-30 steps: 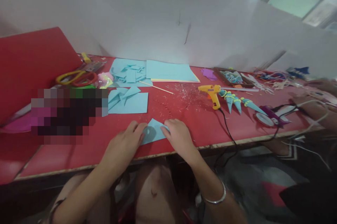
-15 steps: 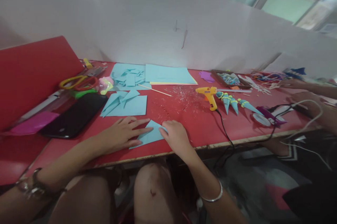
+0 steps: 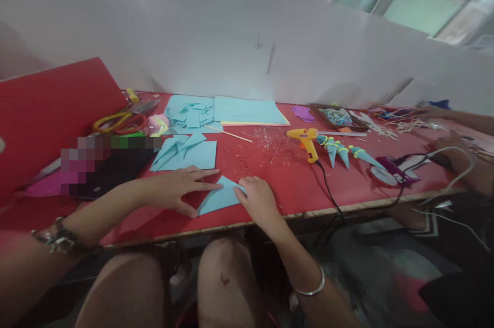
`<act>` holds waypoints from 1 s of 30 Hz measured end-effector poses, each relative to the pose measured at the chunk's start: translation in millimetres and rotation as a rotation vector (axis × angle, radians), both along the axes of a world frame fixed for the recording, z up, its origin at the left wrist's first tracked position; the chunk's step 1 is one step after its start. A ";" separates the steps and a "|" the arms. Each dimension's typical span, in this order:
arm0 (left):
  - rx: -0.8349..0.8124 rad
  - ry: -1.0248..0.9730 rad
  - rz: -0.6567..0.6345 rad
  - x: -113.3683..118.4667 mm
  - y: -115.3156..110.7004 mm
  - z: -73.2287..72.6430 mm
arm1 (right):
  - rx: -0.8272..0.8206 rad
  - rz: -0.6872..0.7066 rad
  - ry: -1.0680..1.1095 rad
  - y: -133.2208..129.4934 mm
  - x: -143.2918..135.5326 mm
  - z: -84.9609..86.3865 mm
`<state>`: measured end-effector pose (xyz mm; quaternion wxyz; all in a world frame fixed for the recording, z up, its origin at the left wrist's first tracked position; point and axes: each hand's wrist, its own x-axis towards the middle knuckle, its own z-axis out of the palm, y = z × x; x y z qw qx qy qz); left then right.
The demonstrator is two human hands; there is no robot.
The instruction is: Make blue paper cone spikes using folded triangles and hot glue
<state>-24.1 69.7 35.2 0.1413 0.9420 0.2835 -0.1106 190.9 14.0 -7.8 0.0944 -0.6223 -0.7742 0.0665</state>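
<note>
A folded piece of light blue paper (image 3: pixel 219 197) lies on the red table (image 3: pixel 301 189) near its front edge. My left hand (image 3: pixel 175 189) is at the paper's left side with fingers spread; its fingertips reach the paper's edge, but whether they press on it I cannot tell. Curled around the right corner is my right hand (image 3: pixel 259 203), its thumb and fingers closed on the paper. Behind my left hand, other folded blue pieces (image 3: pixel 177 150) rest on flat blue sheets.
A yellow glue gun (image 3: pixel 303 139) with a black cord lies right of centre, beside blue paper cones (image 3: pixel 342 153). Scissors (image 3: pixel 111 122) and a black phone (image 3: pixel 116 171) are on the left. Another person's hands (image 3: pixel 451 150) are at the far right. Blue sheets (image 3: pixel 247 109) lie by the wall.
My left hand has drawn back slightly left, uncovering more of the paper, and its fingers have spread. My right hand stays on the right corner.
</note>
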 end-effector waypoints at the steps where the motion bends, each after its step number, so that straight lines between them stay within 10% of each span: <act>1: -0.019 0.032 0.008 1.5 0.4 2.5 | 0.002 -0.006 0.006 0.0 -0.1 -0.2; 8: -0.076 0.036 0.053 0.0 4.2 -0.5 | 0.192 0.007 0.029 -5.8 -4.3 1.8; 15: -0.057 0.007 0.019 -2.1 8.2 -6.0 | 0.415 0.617 0.001 -18.4 -12.4 -8.4; 30: -0.086 0.032 0.004 -2.4 8.7 -3.2 | 0.331 0.559 0.026 -21.0 10.5 -15.1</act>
